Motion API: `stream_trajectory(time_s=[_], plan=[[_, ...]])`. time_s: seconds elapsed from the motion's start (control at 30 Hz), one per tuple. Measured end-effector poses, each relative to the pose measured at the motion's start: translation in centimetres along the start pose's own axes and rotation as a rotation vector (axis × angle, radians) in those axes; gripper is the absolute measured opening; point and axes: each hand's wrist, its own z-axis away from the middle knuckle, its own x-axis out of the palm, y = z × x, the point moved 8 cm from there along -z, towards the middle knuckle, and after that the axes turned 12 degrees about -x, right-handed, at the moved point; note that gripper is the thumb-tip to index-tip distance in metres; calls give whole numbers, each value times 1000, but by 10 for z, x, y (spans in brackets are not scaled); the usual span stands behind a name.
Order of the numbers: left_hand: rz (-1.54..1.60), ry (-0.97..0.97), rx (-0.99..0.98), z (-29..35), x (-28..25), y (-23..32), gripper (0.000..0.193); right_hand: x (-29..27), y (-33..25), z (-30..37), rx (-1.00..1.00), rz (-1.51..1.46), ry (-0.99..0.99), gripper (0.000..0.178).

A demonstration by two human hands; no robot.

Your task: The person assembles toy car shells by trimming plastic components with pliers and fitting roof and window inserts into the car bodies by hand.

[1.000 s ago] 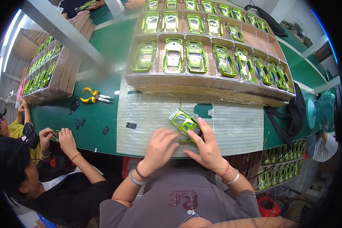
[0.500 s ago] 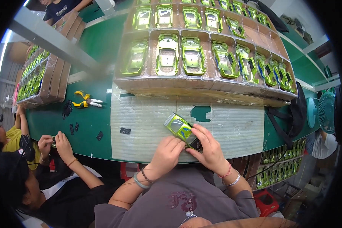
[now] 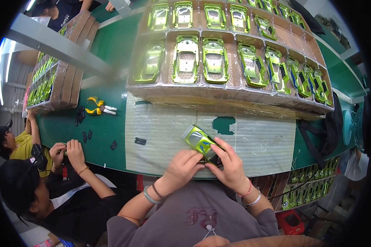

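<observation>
A bright green toy car body (image 3: pixel 199 140) with grey windows and blue marks lies slanted over the padded mat, its far end pointing up and left. My right hand (image 3: pixel 231 165) grips it along the right side, fingers over the top and thumb at the near edge. At the near left edge my left hand (image 3: pixel 180 166) is closed, its fingertips pressed against the body close to my right thumb. A dark part shows at the car's near end, mostly covered by my fingers. What exactly the left fingertips pinch is hidden.
Beyond the mat (image 3: pixel 165 158) stands a cardboard tray (image 3: pixel 235 94) of green car bodies in compartments. Yellow-handled pliers (image 3: pixel 98 108) and small black pieces (image 3: pixel 113 145) lie left. A co-worker's hands (image 3: pixel 72 155) work there. A black bag (image 3: pixel 332 127) hangs right.
The whole view has shifted slightly. My fingers have moved a little at the car's near end, the right thumb now nearer the left fingertips. Both hands stay on the car body.
</observation>
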Motion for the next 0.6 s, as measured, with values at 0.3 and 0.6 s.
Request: stream_trajectory(time_s=[0.3, 0.6], plan=[[-3, 3, -89, 2, -15, -9, 29, 1, -2, -1, -7, 3, 3, 64], [26, 0, -99, 1, -14, -17, 23, 2, -34, -9, -213, 242, -18, 42]])
